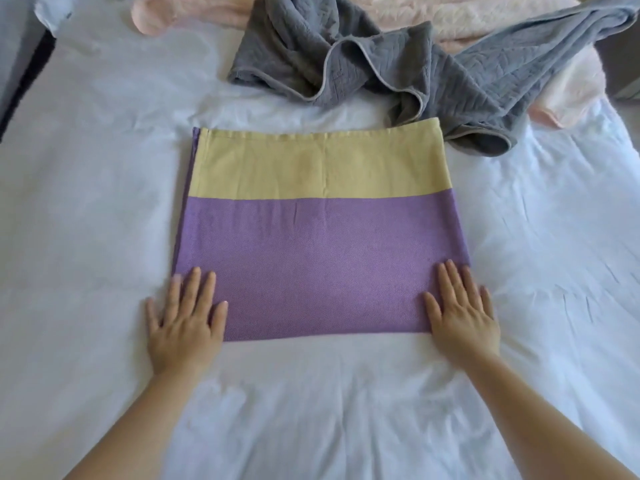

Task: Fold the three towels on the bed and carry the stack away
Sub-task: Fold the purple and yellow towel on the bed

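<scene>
Item 1. Flat woven towel [322, 244], purple over its near part with a pale yellow band along its far edge, folded into a rectangle. It is laid out on the white bed sheet [86, 202] and is taken as the landmark for the entries below. A purple under-layer is seen along its left edge.

Item 2. Left hand [183, 323]. It is laid flat on the near left corner of the folded towel, fingers straight and slightly spread. Nothing is gripped. The fingertips are placed on the purple cloth, while the thumb and the heel of the hand are rested on the sheet beside it.

Item 3. Right hand [460, 317]. It is laid flat on the near right corner of the folded towel, fingers straight. Nothing is gripped. The outermost finger is placed on the sheet just past the towel's right edge.

Item 4. Grey quilted towel [398, 74] with a pale piped hem, left crumpled and unfolded beyond the far edge of the folded towel. Its nearest lobe is seen just beside the far right corner.

Item 5. Pale pink fleecy towel [450, 19], left unfolded beyond the folded towel and partly covered by the grey one.
</scene>
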### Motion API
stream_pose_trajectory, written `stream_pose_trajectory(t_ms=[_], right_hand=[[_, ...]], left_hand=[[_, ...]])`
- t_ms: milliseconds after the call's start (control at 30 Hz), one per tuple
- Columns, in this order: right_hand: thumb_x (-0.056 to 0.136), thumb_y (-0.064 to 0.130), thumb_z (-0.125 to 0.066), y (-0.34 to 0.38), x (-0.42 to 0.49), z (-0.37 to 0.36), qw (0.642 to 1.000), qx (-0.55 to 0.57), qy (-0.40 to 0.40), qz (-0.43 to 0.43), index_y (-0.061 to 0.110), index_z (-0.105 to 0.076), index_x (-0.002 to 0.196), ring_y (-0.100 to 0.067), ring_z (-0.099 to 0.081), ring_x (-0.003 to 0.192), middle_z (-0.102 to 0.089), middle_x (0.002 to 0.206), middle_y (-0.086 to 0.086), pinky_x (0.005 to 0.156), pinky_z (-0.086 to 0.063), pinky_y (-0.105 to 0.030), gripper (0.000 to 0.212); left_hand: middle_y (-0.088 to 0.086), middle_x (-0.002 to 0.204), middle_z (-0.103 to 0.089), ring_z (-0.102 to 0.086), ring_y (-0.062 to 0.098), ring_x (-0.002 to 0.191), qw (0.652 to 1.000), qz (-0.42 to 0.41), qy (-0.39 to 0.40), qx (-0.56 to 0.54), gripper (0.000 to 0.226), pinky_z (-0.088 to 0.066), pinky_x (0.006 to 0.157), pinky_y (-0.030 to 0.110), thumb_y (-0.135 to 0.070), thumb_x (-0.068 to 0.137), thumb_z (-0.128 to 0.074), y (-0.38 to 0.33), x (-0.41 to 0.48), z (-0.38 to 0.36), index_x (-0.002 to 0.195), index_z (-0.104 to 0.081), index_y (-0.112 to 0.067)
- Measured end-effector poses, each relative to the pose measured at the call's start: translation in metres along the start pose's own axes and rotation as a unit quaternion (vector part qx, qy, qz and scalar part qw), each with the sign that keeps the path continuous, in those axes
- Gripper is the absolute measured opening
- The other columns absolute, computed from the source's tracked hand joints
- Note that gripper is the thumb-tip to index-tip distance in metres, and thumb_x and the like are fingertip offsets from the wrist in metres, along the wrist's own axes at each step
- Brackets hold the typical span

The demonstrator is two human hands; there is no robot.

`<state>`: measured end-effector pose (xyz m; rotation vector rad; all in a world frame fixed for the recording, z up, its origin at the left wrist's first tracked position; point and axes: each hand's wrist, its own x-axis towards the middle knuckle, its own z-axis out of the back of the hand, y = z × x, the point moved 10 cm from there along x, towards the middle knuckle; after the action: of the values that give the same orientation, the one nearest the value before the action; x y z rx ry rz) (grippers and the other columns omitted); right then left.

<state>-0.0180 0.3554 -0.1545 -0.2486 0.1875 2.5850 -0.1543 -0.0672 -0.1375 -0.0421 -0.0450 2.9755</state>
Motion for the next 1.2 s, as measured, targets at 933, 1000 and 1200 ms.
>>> stream_pose_trajectory(t_ms=[933, 1000, 1200], right_hand=[[0.088, 0.021, -0.061, -0.087, -0.052, 0.022, 0.866, 0.468, 0.000, -0.173, 0.021, -0.044, 0.124, -0.005, -0.060, 0.080, -0.062, 0.095, 0.006, 0.064, -0.042, -0.021, 0.039], [0.088, 0.021, -0.061, -0.092, -0.059, 0.021, 0.859, 0.479, -0.016, -0.178, 0.023, -0.048, 0.118, -0.002, -0.060, 0.079, -0.062, 0.090, 0.009, 0.062, -0.042, -0.018, 0.032], [0.088, 0.019, -0.059, -0.085, -0.056, 0.038, 0.863, 0.474, -0.070, -0.159, 0.022, -0.058, 0.101, -0.011, -0.061, 0.077, -0.063, 0.082, 0.007, 0.070, -0.046, -0.024, 0.014]], left_hand=[[0.011, 0.108, -0.056, -0.055, 0.032, 0.100, 0.943, -0.261, 0.074, -0.194, 0.030, -0.042, 0.075, 0.044, -0.033, 0.100, -0.044, -0.367, -0.026, 0.069, 0.108, -0.058, -0.008], [0.010, 0.116, -0.053, -0.054, 0.032, 0.106, 0.927, -0.291, 0.159, -0.176, 0.030, -0.043, 0.078, 0.043, -0.031, 0.100, -0.044, -0.390, -0.048, 0.029, 0.118, -0.055, -0.011], [0.008, 0.122, -0.060, -0.059, 0.031, 0.107, 0.892, -0.389, 0.075, -0.218, 0.052, -0.050, 0.089, 0.041, -0.023, 0.081, -0.069, -0.348, -0.069, 0.043, 0.130, -0.056, -0.012]])
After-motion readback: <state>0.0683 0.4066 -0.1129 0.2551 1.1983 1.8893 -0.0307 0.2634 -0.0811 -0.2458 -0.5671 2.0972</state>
